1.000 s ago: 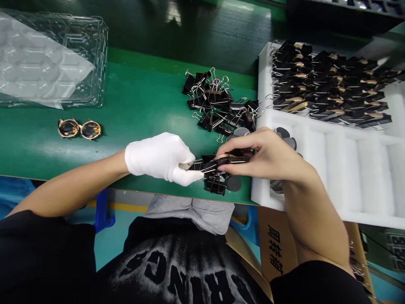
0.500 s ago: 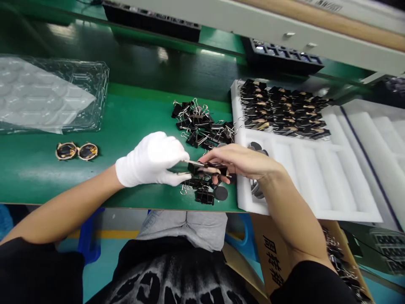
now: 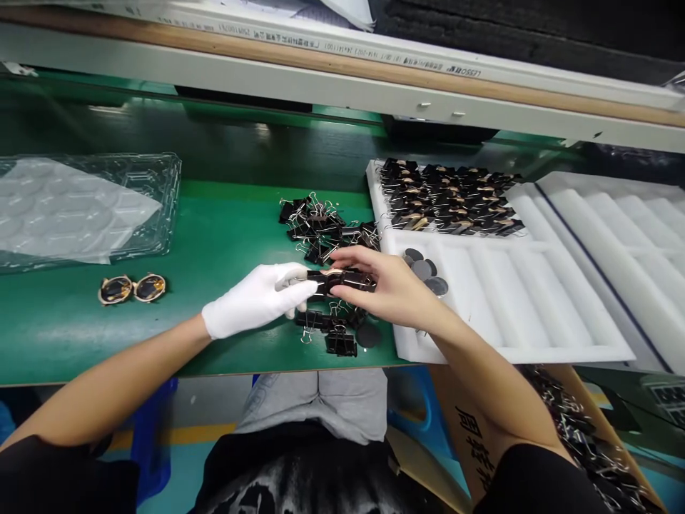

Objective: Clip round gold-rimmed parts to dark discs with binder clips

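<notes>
My left hand (image 3: 262,296), in a white glove, closes on a black binder clip (image 3: 320,283), its thumb against the clip's side. Bare, my right hand (image 3: 390,285) grips a second binder clip (image 3: 357,280) between thumb and fingers. Both clips sit end to end on what looks like a sunglasses frame (image 3: 335,273); only a tan edge of it shows between them. Behind and in front of my hands lie a pile of loose binder clips (image 3: 315,225) and several more clips (image 3: 341,344). A dark round disc (image 3: 368,335) lies beside the front ones.
Round-lens sunglasses (image 3: 133,288) lie at the left on the green table (image 3: 214,235). Behind them is a clear plastic tray (image 3: 171,207). At the right, a white foam tray (image 3: 481,285) holds rows of clipped frames (image 3: 449,196) and several dark discs (image 3: 422,269).
My left hand has closed from a spread thumb and fingers onto the clip. My right hand has turned, its thumb now showing in front. The camera view has tilted up.
</notes>
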